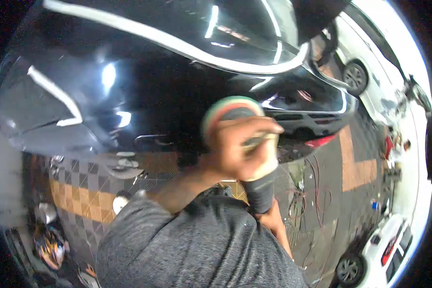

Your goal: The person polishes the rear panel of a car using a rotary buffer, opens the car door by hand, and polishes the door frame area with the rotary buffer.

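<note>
A polisher with a cream body and dark rear grip lies between me and a glossy black car. Its round pad, green at the rim with orange inside, is against or just over the car's dark panel; blur hides whether they touch. My left hand is wrapped over the front of the polisher, right behind the pad. At the rear end of the grip, my right hand is closed, partly hidden by the tool and my shirt. White strips of tape edge the car's windows.
Red hoses or cables trail over the tiled floor to the right. White cars stand at the upper right and lower right. A person is at the far right. Several items lie at the lower left.
</note>
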`<state>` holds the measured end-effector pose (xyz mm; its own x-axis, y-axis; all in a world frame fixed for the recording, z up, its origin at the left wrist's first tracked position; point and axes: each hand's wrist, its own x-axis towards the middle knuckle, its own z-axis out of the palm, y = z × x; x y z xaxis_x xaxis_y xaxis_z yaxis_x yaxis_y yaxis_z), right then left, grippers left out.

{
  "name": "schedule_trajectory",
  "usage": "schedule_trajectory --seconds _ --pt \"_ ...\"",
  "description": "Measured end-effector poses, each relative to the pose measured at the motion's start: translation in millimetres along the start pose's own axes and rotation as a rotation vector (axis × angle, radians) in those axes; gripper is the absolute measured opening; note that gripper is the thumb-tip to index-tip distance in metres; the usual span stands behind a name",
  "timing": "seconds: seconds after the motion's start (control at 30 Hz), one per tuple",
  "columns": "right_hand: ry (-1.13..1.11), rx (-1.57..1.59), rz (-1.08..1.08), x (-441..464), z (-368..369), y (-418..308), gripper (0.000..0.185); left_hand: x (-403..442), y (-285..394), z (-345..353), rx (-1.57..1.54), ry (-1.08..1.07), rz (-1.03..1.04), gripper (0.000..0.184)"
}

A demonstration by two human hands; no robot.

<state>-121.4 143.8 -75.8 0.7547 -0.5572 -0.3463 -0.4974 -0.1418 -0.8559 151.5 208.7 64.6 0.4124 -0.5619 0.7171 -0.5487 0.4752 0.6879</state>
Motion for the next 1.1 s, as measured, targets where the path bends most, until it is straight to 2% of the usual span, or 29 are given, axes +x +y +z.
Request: schedule_trajectory --seconds 0.1,0.17,0.2,0.27,0.3,0.4,0.43,0.53,0.57,0.6,0.67,0.7,0.73,0.8,0.87,1.0,1.07,1.1 --pt "-0.022 0.098 -0.008 -4 -2 34 0.057 12 -11 47 -0.010 -0.050 -0.027 0.020" --pt "0.133 0.107 -0.056 -5 0 49 0.055 14 -10 53 -0.009 -0.062 -0.036 0.018" --pt "0.105 0.111 -0.070 -1 1 51 0.055 12 -10 51 -0.050 -0.048 -0.055 0.018" --pt "0.043 0.203 -0.130 3 5 53 0.054 3 -6 30 0.003 0.001 -0.012 0.018" --pt "-0.102 0.021 -0.124 12 0 52 0.054 -1 -2 18 0.020 0.032 0.013 0.018" --pt "-0.162 0.058 -0.068 20 22 5 0.055 -16 7 -30 0.012 0.084 0.048 0.019" --pt "-0.094 0.006 -0.093 19 30 -13 0.058 -22 10 -45 0.033 0.098 0.051 0.021" --pt "-0.150 -0.024 -0.215 30 56 -18 0.060 -35 18 -93 0.057 0.101 0.065 0.027" --pt "-0.140 0.024 -0.210 31 66 -30 0.063 -43 23 -106 0.085 0.086 -0.063 0.034" --pt "-0.134 0.026 -0.202 34 75 -32 0.063 -49 28 -118 0.087 0.121 -0.085 0.035" --pt "-0.092 -0.152 -0.315 38 90 -33 0.071 -66 26 -141 0.094 0.190 -0.080 0.035" --pt "-0.230 -0.128 -0.253 38 90 -67 0.080 -72 29 -152 0.093 0.244 -0.064 0.032" --pt "-0.191 -0.122 -0.226 42 99 -70 0.080 -78 31 -162 0.080 0.289 -0.048 0.029" --pt "-0.237 -0.345 -0.297 49 113 -53 0.086 -105 25 -187 0.084 0.368 -0.049 0.031" --pt "-0.379 -0.294 -0.253 66 132 -41 0.088 -112 36 -197 0.046 0.449 -0.054 0.033" --pt "-0.312 -0.387 -0.200 49 129 -85 0.087 -110 39 -212 0.016 0.434 -0.076 0.036" --pt "-0.314 -0.188 -0.320 37 115 -91 0.087 -103 37 -201 -0.027 0.402 -0.094 0.036" --pt "-0.215 -0.153 -0.479 35 116 -71 0.087 -99 37 -192 -0.018 0.375 -0.126 0.035"
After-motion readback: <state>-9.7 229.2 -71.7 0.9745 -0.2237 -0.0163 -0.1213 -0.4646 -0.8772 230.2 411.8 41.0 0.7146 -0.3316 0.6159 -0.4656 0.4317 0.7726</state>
